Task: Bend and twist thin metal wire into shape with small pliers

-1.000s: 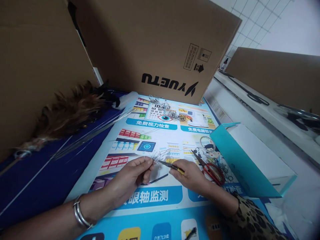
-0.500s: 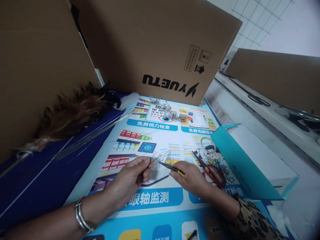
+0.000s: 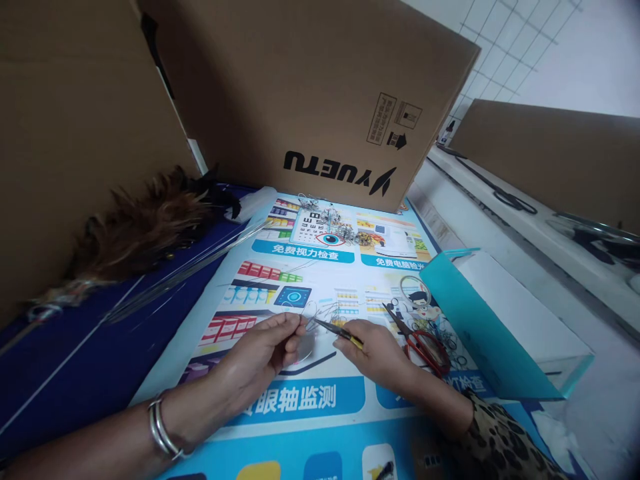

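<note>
In the head view, the left hand (image 3: pixel 275 343) pinches thin, curved metal wire (image 3: pixel 310 321) just beside the tapered tip of one pair of pliers (image 3: pixel 337 330), gripped in the right hand (image 3: pixel 379 348). One red-handled pair of scissors (image 3: pixel 412 338) lies near one oblong teal box (image 3: pixel 483 317).

Item 1: my left hand (image 3: pixel 273 343), bare, the forearm bare along most of what shows. Item 2: silver-coloured bangle bands (image 3: pixel 157 430) around my left wrist, rounded, smooth and shiny, two side by side; whether one doubled piece or a pair, I cannot tell. Item 3: my right hand (image 3: pixel 373 353), bare, as is the wrist. Item 4: my right sleeve (image 3: pixel 505 433), leopard print, dark blotches on tan, ending partway along the forearm.
</note>
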`<state>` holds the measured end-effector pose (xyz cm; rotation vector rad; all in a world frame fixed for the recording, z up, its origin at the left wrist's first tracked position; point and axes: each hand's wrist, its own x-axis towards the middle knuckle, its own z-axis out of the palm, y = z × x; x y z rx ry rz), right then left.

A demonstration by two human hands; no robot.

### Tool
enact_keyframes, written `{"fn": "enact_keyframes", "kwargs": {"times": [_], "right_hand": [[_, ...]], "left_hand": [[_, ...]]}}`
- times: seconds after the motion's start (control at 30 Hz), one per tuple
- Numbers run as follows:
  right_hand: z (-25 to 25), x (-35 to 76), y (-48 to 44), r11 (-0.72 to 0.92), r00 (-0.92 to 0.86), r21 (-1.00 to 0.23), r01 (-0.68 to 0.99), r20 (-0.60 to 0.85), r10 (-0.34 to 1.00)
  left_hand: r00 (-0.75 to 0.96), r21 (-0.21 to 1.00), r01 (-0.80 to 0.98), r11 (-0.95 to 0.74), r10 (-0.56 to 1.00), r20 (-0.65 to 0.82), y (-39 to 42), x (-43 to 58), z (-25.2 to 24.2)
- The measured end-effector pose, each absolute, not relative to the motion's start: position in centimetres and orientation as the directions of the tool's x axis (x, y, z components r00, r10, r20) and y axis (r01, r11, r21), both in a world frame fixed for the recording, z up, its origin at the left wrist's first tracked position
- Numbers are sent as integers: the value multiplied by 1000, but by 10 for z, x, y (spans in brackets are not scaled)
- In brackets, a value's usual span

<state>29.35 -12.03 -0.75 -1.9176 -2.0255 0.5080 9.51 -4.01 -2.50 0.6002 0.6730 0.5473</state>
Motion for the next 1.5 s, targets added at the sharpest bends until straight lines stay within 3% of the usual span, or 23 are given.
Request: {"fn": "enact_keyframes", "kwargs": {"times": [0.3, 0.8, 0.97, 1.3, 1.5], "right_hand": [[-9, 285, -116, 0, -26, -600, 800, -34, 999], [-13, 283, -117, -23, 2, -618, 786, -35, 999], [-5, 291, -117, 17, -65, -630, 776, -53, 996], [8, 310, -118, 98, -179, -560, 823, -92, 980], [7, 309, -119, 101, -182, -493, 864, -119, 976]], "left_hand": [[670, 685, -230, 691, 623, -403, -56, 98, -21], [725, 717, -150, 681, 569, -389, -64, 99, -25], [737, 747, -99, 657, 553, -388, -60, 96, -22], [756, 844, 93, 528, 514, -404, -43, 92, -11], [760, 840, 70, 539, 516, -395, -41, 91, -15]]}}
